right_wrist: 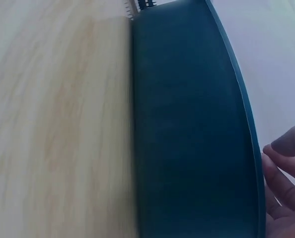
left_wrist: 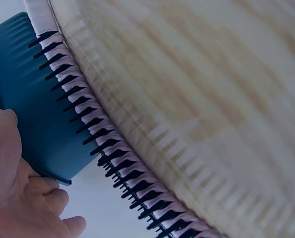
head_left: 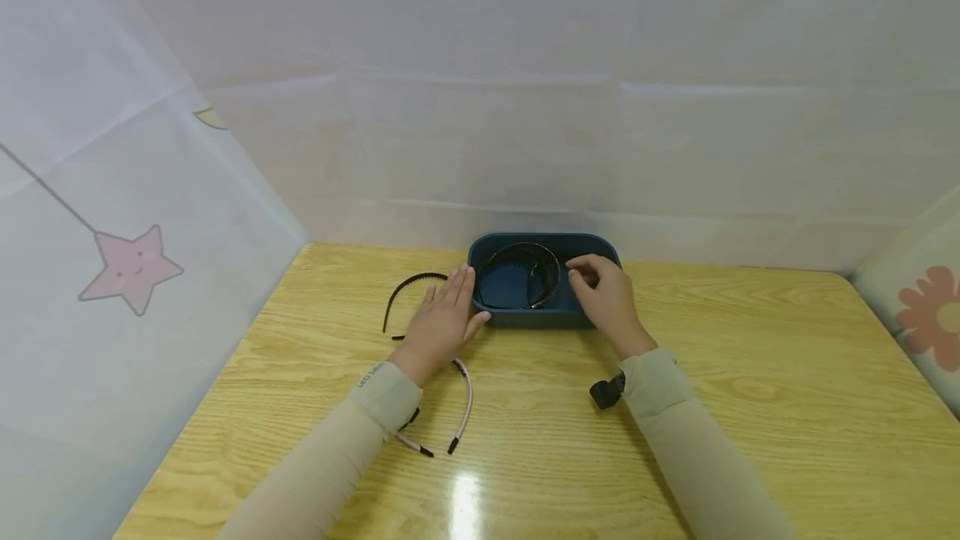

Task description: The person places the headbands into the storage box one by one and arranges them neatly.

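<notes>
Headband (head_left: 558, 269), dark and speckled with glitter, lies inside the teal bin (head_left: 532, 320), its slim hoop tilted and a row of comb teeth along its inner edge. The bin is a long, round-cornered oblong with smooth walls and a thin raised lip. At the bin's left end the left hand (head_left: 441, 322) lies with fingers straight, its thumb by the near corner, gripping nothing. Over the bin's right end the right hand (head_left: 611, 298) is loosely bent, with thumb and forefinger close together and nothing visible between them.

Left of the bin is a thin black headband (head_left: 408, 280), toothed along its curve; nearer the person than the bin, partly under the left forearm, is a pale pink headband (head_left: 470, 394) with black tips. Glossy, wood-grained table (head_left: 750, 357) surrounds the bin's near side.

Only the head view looks into the bin. The left wrist view brings out what that one blurs: the pink band's gathered, fabric-like covering and its stout, pointed black teeth. The right wrist view shows the bin's plain outer wall, with the right hand's fingertips beside the lip.
</notes>
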Action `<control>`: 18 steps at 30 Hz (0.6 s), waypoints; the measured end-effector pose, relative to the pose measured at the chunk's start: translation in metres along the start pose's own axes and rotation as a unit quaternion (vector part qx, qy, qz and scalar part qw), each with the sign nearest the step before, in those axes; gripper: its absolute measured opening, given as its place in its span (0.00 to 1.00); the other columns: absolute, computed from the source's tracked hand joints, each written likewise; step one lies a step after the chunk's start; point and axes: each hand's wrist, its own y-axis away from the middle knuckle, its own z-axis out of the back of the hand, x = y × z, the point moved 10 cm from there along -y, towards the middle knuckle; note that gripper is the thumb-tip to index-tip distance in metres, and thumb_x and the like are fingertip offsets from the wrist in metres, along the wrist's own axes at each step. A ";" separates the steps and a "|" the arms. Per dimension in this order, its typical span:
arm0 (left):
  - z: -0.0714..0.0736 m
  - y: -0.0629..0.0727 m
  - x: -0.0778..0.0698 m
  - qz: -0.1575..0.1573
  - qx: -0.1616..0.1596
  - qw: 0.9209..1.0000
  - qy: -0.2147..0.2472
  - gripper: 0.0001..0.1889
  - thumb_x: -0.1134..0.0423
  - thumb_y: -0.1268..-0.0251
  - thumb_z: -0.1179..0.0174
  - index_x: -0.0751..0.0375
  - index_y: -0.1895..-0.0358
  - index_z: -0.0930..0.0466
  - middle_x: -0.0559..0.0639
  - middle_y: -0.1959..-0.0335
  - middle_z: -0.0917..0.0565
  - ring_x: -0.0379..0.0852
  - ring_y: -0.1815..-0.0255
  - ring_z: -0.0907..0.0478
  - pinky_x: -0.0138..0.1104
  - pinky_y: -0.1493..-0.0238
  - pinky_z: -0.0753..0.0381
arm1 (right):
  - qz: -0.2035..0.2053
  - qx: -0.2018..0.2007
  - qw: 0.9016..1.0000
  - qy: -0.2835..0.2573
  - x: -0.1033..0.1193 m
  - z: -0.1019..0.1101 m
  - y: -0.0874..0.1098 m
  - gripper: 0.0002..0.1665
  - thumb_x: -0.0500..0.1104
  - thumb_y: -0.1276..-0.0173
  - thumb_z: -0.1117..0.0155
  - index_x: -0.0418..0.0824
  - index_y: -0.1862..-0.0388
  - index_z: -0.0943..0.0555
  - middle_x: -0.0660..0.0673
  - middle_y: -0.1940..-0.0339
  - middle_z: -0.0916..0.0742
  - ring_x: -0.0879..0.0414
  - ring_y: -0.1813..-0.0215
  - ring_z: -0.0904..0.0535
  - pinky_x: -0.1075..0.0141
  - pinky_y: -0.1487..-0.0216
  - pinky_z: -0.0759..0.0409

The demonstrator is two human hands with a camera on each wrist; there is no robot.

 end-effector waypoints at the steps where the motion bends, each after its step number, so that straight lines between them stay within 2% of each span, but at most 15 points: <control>1: 0.000 0.000 0.000 0.000 0.001 1.000 -0.001 0.41 0.41 0.17 0.61 0.64 0.17 0.64 0.60 0.16 0.58 0.54 0.16 0.61 0.56 0.20 0.55 | 0.008 0.008 1.000 0.009 0.002 0.000 0.001 0.12 0.37 0.24 0.39 0.33 0.48 0.15 0.40 0.61 0.15 0.50 0.65 0.21 0.57 0.64 0.21; 4: -0.001 0.000 0.001 0.003 0.003 1.000 0.000 0.41 0.41 0.17 0.62 0.64 0.17 0.64 0.58 0.16 0.59 0.53 0.16 0.61 0.56 0.20 0.56 | 0.031 0.039 0.998 0.041 0.006 0.000 0.006 0.14 0.37 0.23 0.40 0.32 0.45 0.17 0.38 0.55 0.16 0.47 0.59 0.21 0.53 0.58 0.19; 6: 0.000 0.000 0.002 0.002 0.002 1.000 0.000 0.41 0.41 0.17 0.61 0.64 0.17 0.64 0.58 0.16 0.59 0.53 0.16 0.61 0.56 0.20 0.55 | 0.043 0.068 0.994 0.075 0.007 -0.002 0.010 0.17 0.39 0.23 0.40 0.32 0.41 0.18 0.36 0.48 0.17 0.43 0.51 0.20 0.48 0.50 0.19; 11: 0.000 0.000 0.003 0.000 -0.005 1.000 0.000 0.41 0.41 0.17 0.61 0.65 0.17 0.62 0.59 0.16 0.58 0.54 0.17 0.59 0.56 0.21 0.53 | 0.085 0.132 0.972 0.175 0.007 -0.007 0.021 0.25 0.44 0.22 0.39 0.32 0.33 0.24 0.32 0.35 0.23 0.36 0.32 0.28 0.41 0.32 0.30; 15: 0.000 0.000 0.003 0.000 -0.009 1.000 -0.003 0.41 0.41 0.17 0.61 0.65 0.18 0.60 0.60 0.16 0.56 0.55 0.17 0.57 0.57 0.21 0.53 | 0.121 0.142 0.952 0.244 0.006 -0.006 0.028 0.31 0.47 0.22 0.39 0.32 0.27 0.29 0.30 0.28 0.27 0.34 0.24 0.36 0.40 0.25 0.38; 18: 0.000 -0.001 0.003 0.000 -0.012 1.000 -0.005 0.41 0.41 0.18 0.60 0.66 0.18 0.59 0.60 0.17 0.56 0.55 0.17 0.57 0.57 0.21 0.52 | 0.127 0.139 0.942 0.277 0.003 -0.003 0.031 0.35 0.48 0.21 0.40 0.34 0.23 0.34 0.32 0.24 0.31 0.36 0.21 0.42 0.40 0.22 0.45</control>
